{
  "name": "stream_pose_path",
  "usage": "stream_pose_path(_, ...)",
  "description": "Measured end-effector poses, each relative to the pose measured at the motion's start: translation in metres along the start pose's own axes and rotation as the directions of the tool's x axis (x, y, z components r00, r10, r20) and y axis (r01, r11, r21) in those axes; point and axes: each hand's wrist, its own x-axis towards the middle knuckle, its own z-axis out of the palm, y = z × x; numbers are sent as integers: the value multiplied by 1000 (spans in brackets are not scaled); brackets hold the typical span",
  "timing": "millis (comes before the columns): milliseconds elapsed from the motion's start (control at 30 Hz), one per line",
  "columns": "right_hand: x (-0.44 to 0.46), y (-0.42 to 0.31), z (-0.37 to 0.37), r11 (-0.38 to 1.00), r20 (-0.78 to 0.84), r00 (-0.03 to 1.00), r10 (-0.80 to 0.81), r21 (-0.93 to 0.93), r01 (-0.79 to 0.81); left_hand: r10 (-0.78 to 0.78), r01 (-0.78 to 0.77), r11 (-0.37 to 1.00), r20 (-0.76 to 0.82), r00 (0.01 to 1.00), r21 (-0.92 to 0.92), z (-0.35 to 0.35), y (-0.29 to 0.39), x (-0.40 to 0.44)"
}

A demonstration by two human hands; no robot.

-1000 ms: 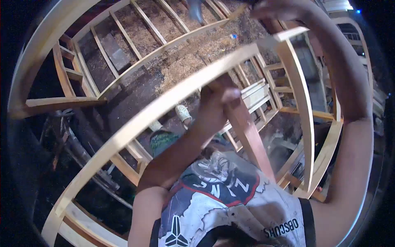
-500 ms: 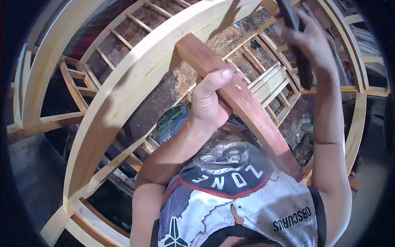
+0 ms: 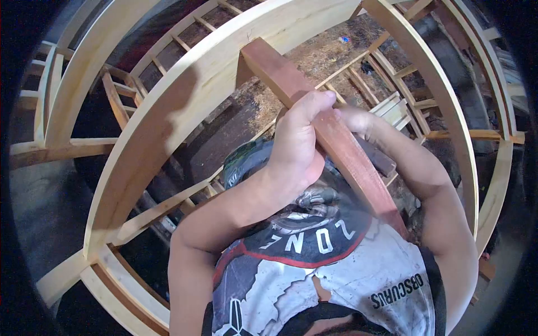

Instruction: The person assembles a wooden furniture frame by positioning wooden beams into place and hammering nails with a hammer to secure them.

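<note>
My left hand [image 3: 300,140] is closed around a reddish-brown wooden beam [image 3: 358,162], its thumb lying across the top face. The beam slants from the inner face of a pale curved wooden rib [image 3: 162,117] down to my torso. Beyond the beam is my right hand [image 3: 358,120], close to the left one, its fingers largely hidden. Below my right wrist sticks out the end of a dark, bar-like tool [image 3: 381,159], which that hand appears to grip. The tool's other end is hidden behind the beam and hands.
Another pale curved rib [image 3: 443,84] arches at my right. Ladder-like wooden frames [image 3: 403,95] lie lower down, over dirt ground [image 3: 314,59] strewn with shavings. A wooden joint [image 3: 89,257] stands at lower left, and further curved framing [image 3: 73,95] at far left.
My right hand has swung down and inward from the upper right with the dark tool, to behind the beam beside my left hand. My left hand stays on the beam. The view has shifted slightly.
</note>
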Motion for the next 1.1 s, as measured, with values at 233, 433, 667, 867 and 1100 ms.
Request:
stream_pose_path(233, 10, 11, 11, 995, 105, 990, -96, -24, 99, 17, -17, 1000, 5, 1000, 19, 3, 1, 2)
stream_pose_path(433, 4, -29, 28, 975, 92, 976, -196, -84, 204, 18, -18, 1000, -59, 998, 7, 0, 23, 13)
stream_pose_path(667, 14, -17, 22, 999, 24, 1000, 16, -45, -15, 32, -32, 999, -72, 997, 13, 2, 27, 10)
stream_pose_path(867, 28, 1, 20, 908, 137, 945, -295, -266, 322, 69, -65, 997, -117, 991, 38, -12, 20, 21)
stream_pose_path(1100, 0, -26, 40, 987, 128, 979, -161, 34, 158, 115, -111, 993, -93, 989, 47, -12, 20, 18)
